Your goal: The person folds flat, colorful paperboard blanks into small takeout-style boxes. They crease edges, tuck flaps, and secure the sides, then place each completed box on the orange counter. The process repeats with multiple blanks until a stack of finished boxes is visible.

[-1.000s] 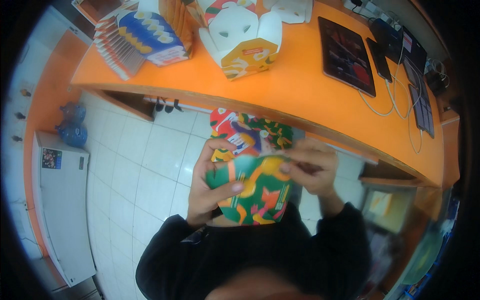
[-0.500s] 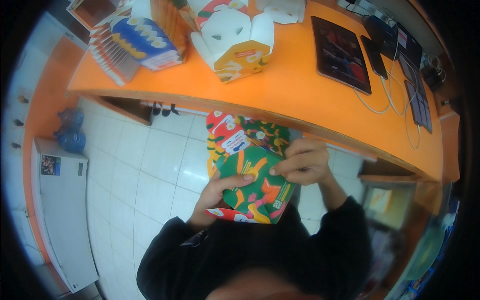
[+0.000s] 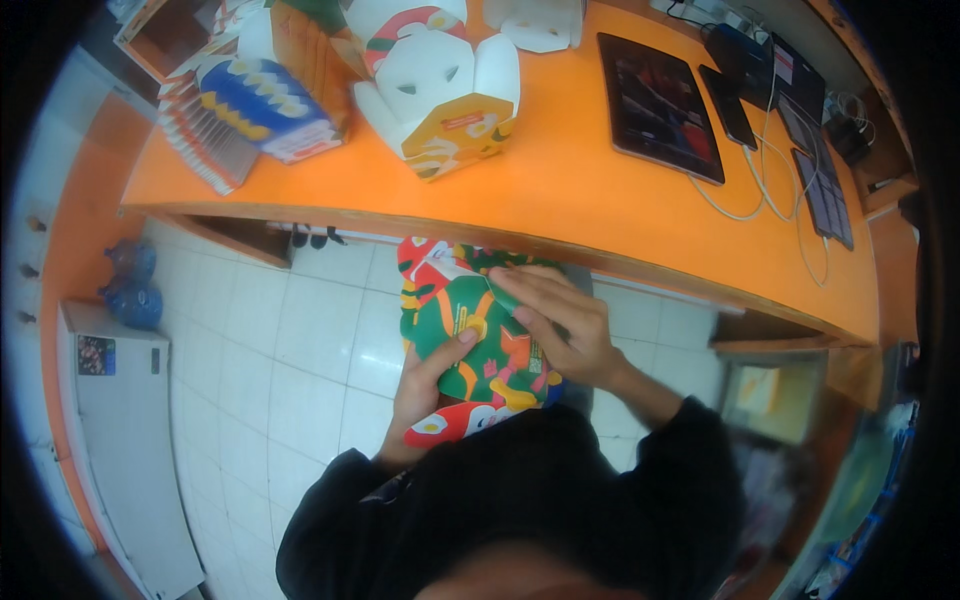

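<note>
A white fridge point(image 3: 130, 450) stands at far left, two blue jugs point(image 3: 130, 285) beside it, and pale floor tiles point(image 3: 310, 340) stretch toward the person at an orange counter point(image 3: 560, 150). On the counter's left sit a fanned stack point(image 3: 205, 135) and a blue carton stack point(image 3: 265, 110). Below the counter, the left hand point(image 3: 420, 390) is clamped on a green printed carton point(image 3: 480, 350), thumb across its face; more printed card point(image 3: 415, 262) shows behind. Above, an open box point(image 3: 450, 115) stands upright. The right hand point(image 3: 560, 320) lies along the carton's upper right side, fingers together; whether it pinches the flap cannot be told. Farther right, a tablet point(image 3: 660, 110), a phone point(image 3: 728, 108) and white cables point(image 3: 755, 190) share the counter.

The counter's curved front edge point(image 3: 400, 222) crosses from left to right just beyond the carton, the right fingertips near it. Tiles leave the left forearm wide room toward the fridge; orange counter runs between box and tablet. Right of the right forearm, a narrower strip of tiles ends at a shelf unit point(image 3: 770, 400).
</note>
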The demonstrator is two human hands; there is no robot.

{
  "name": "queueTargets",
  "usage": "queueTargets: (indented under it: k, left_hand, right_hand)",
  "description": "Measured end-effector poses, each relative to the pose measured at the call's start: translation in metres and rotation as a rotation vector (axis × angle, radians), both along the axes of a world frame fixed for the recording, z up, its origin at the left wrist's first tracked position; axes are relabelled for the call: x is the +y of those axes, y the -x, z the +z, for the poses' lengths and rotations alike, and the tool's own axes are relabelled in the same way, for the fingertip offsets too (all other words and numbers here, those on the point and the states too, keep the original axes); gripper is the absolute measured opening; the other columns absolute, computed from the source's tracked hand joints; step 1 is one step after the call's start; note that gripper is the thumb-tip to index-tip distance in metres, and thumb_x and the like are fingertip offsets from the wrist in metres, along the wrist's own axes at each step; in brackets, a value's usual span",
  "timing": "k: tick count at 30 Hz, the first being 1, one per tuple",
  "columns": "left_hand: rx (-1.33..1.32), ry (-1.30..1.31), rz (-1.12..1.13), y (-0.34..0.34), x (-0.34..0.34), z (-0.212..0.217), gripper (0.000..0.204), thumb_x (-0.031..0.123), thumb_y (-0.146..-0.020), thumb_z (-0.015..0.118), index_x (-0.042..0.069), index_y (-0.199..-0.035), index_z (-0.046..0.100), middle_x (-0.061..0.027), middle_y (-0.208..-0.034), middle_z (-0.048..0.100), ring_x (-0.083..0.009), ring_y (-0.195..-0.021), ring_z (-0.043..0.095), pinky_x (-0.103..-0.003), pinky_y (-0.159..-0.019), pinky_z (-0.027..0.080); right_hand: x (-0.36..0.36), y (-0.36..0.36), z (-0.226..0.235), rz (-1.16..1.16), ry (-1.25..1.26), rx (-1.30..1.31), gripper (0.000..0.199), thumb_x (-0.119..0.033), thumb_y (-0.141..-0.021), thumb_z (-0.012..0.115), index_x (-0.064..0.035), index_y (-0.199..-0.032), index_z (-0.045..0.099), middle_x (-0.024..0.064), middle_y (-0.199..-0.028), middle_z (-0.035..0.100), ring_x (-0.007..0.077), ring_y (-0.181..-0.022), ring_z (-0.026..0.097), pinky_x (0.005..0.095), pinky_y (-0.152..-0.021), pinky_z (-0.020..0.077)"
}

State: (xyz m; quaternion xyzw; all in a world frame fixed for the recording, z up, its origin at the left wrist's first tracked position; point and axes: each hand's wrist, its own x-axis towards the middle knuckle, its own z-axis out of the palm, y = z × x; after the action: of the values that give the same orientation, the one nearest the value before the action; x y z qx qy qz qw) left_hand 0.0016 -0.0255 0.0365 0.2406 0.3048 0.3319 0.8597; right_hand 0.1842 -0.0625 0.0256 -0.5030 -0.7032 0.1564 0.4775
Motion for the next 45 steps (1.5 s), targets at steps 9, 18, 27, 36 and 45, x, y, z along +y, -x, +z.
queueTargets:
  k: [9, 18, 27, 36, 45]
  left_hand:
    - [-0.076, -0.131, -0.039, 0.0, -0.002, -0.016, 0.042, 0.005, -0.09, 0.056, -0.001, -0.129, 0.04, -0.0119, -0.12, 0.054, -0.0181, -0.111, 0.054, -0.031, -0.092, 0.045]
    - [-0.042, -0.31, -0.083, 0.001, 0.0, -0.015, 0.045, -0.001, -0.076, 0.059, 0.001, -0.119, 0.043, -0.0089, -0.111, 0.054, -0.0155, -0.107, 0.051, -0.028, -0.092, 0.039]
    - [0.152, -0.371, -0.442, 0.027, 0.004, -0.009, 0.087, 0.002, -0.052, 0.063, -0.005, -0.134, 0.036, -0.0178, -0.123, 0.054, -0.029, -0.117, 0.051, -0.038, -0.103, 0.037]
    - [-0.224, -0.574, -0.596, 0.034, 0.012, -0.023, 0.065, 0.01, -0.079, 0.068, -0.001, -0.134, 0.035, -0.0168, -0.131, 0.046, -0.0285, -0.122, 0.047, -0.04, -0.102, 0.04]
    - [-0.067, -0.002, -0.028, 0.014, 0.01, -0.046, 0.053, 0.014, -0.088, 0.061, 0.0, -0.133, 0.037, -0.0149, -0.128, 0.049, -0.025, -0.119, 0.049, -0.039, -0.098, 0.043]
  right_hand:
    - [-0.004, 0.01, -0.023, 0.043, 0.25, 0.47, 0.047, -0.004, -0.093, 0.052, 0.0036, -0.136, 0.035, 0.0174, -0.131, 0.052, 0.028, -0.125, 0.048, 0.0328, -0.103, 0.0394]
    - [0.007, -0.021, -0.02, 0.334, 0.484, 0.897, 0.065, -0.016, -0.086, 0.065, -0.0042, -0.14, 0.03, 0.0176, -0.135, 0.048, 0.0286, -0.128, 0.044, 0.0377, -0.109, 0.0321]
    - [0.014, -0.029, -0.023, 0.781, 0.636, 0.646, 0.071, -0.013, -0.068, 0.079, -0.0111, -0.133, 0.051, 0.0159, -0.149, 0.031, 0.0278, -0.142, 0.016, 0.0408, -0.113, 0.021]
    - [0.005, -0.023, -0.005, 0.775, 0.699, 0.585, 0.068, -0.005, -0.067, 0.078, -0.0121, -0.13, 0.054, 0.0135, -0.144, 0.04, 0.0298, -0.131, 0.04, 0.0393, -0.107, 0.0357]
    - [0.01, -0.02, 0.002, 0.509, 0.351, -0.06, 0.047, -0.014, -0.072, 0.075, -0.0278, -0.116, 0.065, 0.006, -0.14, 0.046, 0.027, -0.13, 0.042, 0.0377, -0.104, 0.0395]
